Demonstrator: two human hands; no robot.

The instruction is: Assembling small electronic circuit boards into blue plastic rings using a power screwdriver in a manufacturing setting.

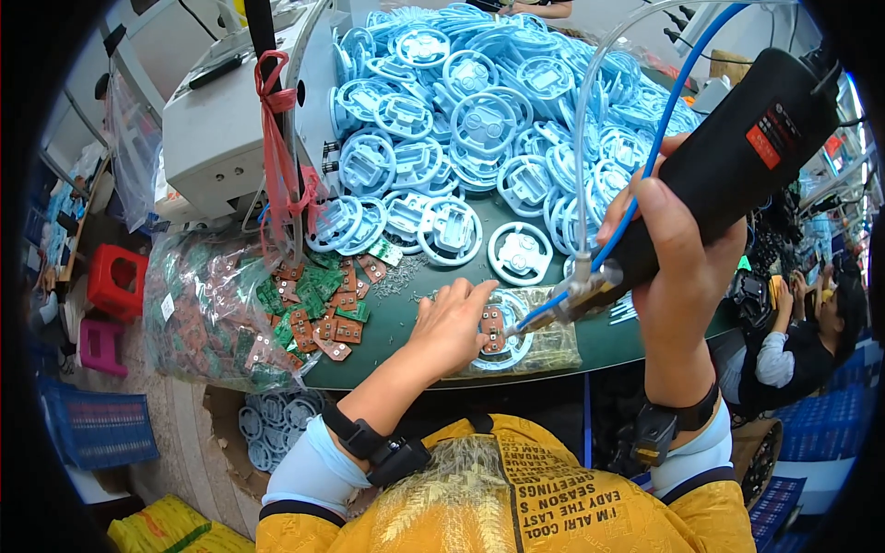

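My right hand point(687, 244) is wrapped round a black powered screwdriver point(728, 152), tilted with its tip down to the left. A blue hose point(666, 120) and a clear tube point(581, 138) run to its metal nose. The tip meets a small brown circuit board point(492, 324) inside a light-blue toy steering wheel point(524, 355). My left hand point(446, 324) grips that wheel's left side, its fingers bent beside the board. The wheel lies on a clear-wrapped pad point(560, 343) at the table's near edge. Whether a screw sits under the tip is too small to tell.
A large heap of light-blue wheels point(461, 120) fills the table's back. Loose green and brown boards point(323, 309) and small screws point(398, 276) lie left, beside a bag of boards point(207, 313). A white machine point(235, 120) stands behind them. Another person point(802, 332) sits far right.
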